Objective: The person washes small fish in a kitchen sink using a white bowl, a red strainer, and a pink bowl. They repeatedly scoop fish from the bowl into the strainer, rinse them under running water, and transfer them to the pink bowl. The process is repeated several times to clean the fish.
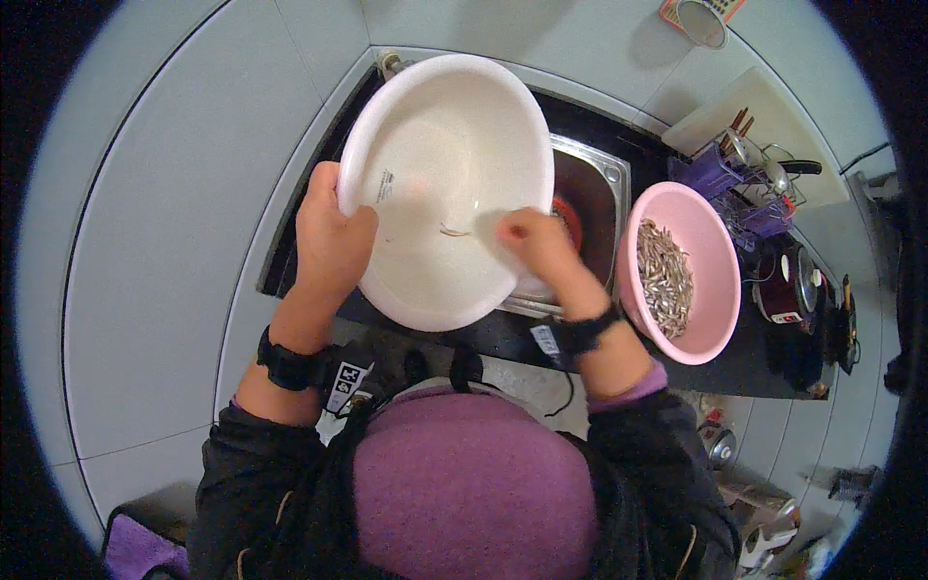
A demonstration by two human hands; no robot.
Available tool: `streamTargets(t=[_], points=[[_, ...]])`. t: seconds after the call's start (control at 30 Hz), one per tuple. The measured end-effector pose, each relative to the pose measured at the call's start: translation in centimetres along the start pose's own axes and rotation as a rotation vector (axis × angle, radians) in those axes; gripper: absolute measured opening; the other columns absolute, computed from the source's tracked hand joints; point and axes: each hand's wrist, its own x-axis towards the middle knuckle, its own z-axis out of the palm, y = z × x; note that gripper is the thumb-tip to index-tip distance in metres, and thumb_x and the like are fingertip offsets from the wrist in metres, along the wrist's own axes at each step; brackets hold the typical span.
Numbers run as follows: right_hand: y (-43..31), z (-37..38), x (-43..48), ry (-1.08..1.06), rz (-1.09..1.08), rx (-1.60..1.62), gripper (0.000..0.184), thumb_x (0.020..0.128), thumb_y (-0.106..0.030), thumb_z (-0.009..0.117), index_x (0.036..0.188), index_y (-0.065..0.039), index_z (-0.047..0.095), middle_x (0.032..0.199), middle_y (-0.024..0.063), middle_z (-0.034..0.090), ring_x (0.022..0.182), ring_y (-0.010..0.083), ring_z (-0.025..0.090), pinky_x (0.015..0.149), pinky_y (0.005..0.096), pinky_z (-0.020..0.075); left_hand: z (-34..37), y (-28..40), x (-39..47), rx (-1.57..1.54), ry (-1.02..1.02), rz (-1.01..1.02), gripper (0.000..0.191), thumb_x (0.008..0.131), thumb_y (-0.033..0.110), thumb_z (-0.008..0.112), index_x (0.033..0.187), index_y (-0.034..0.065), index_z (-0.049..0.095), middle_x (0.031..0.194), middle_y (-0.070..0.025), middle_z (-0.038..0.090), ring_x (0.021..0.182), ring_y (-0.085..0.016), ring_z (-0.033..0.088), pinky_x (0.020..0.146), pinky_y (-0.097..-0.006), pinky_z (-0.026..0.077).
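Note:
A large white plastic basin is held tilted above a stainless steel sink, with my left hand gripping its left rim, thumb inside. One small fish lies on the basin's inner wall. Over the basin's right part is my right hand, blurred, its fingers curled; whether it holds anything cannot be told. To the right stands a pink plastic basin, with many small silvery fish heaped in its left half. Part of a red object shows in the sink behind the white basin.
Right of the sink, the black countertop bears a rice cooker and purple utensil holders with chopsticks and spoons. A pale cutting board leans against the wall. Tiled wall closes off the left. A cup hangs at the top right.

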Motion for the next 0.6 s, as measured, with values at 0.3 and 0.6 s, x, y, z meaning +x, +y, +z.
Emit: streamTargets(t=[0.3, 0.6], points=[[0.0, 8.5, 3.9, -0.187, -0.064, -0.280, 0.016, 0.066, -0.023, 0.064, 0.070, -0.008, 0.060, 0.067, 0.0130, 0.059, 0.065, 0.0311, 0.058, 0.061, 0.0399, 0.0461, 0.2, 0.4, -1.2, 0.087, -0.004, 0.125, 0.026, 0.063, -0.002, 0.050, 0.088, 0.0032, 0.047, 0.077, -0.0134, 0.053, 0.074, -0.024, 0.056, 0.069, -0.0321, 0.044], [-0.5, 8.9, 2.5, -0.065, 0.021, -0.248, 0.016, 0.066, -0.020, 0.057, 0.069, -0.006, 0.063, 0.078, 0.0156, 0.060, 0.074, 0.0324, 0.058, 0.067, 0.0403, 0.0472, 1.5, 2.0, -2.5, 0.008, 0.017, 0.124, 0.023, 0.066, -0.004, 0.045, 0.088, -0.0004, 0.047, 0.078, -0.0071, 0.050, 0.073, -0.014, 0.049, 0.070, -0.0265, 0.042]])
